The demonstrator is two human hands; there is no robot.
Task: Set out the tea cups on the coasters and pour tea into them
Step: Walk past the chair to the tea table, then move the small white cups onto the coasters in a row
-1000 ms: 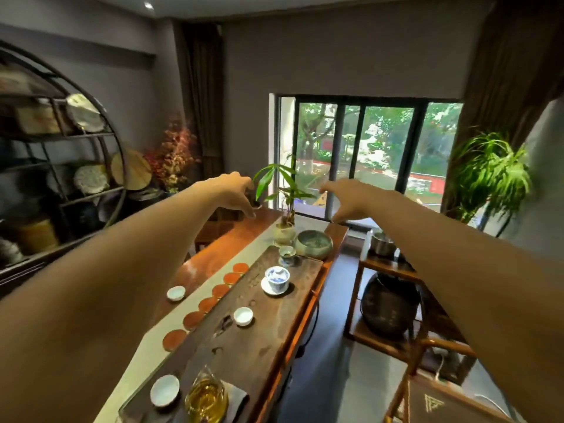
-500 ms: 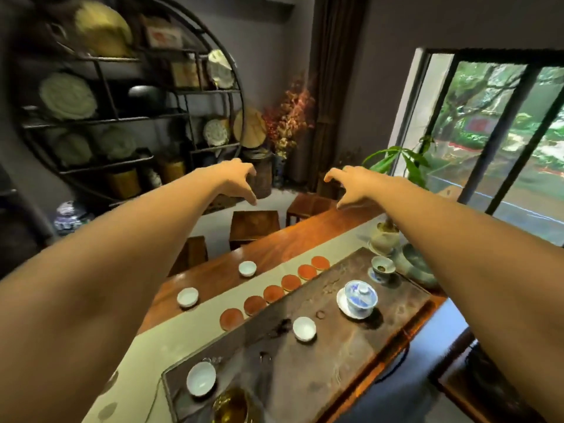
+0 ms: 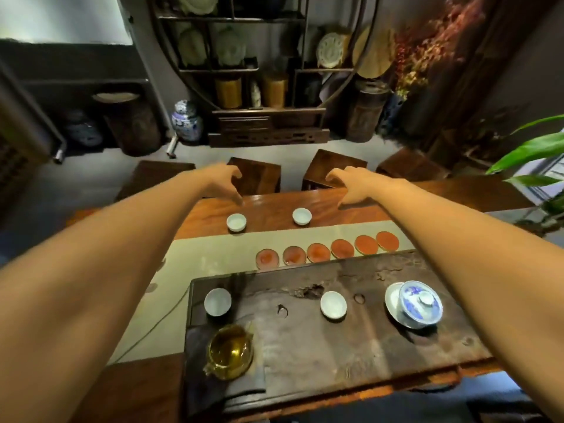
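Note:
Several round red-brown coasters [image 3: 319, 252] lie in a row on a pale green runner [image 3: 213, 248]. Two small white cups stand on the bare wood beyond it: one [image 3: 236, 222] on the left, one [image 3: 301, 216] on the right. Two more white cups [image 3: 217, 301] [image 3: 333, 305] sit on the dark tea tray [image 3: 351, 337]. A glass pitcher of amber tea [image 3: 229, 352] stands at the tray's near left corner. My left hand [image 3: 222, 181] hovers open just beyond the left far cup. My right hand [image 3: 354, 183] hovers open beyond and right of the right far cup. Neither hand holds anything.
A blue-and-white lidded bowl on a saucer [image 3: 416, 303] sits at the tray's right. Wooden stools [image 3: 256, 175] [image 3: 332, 167] stand past the table's far edge. A green plant [image 3: 534, 151] leans in at the right. A round display shelf [image 3: 259, 56] stands against the far wall.
The view has swung left and tilted down from the window to the table. Both arms stay outstretched, hands open, now lower and close over the two far cups.

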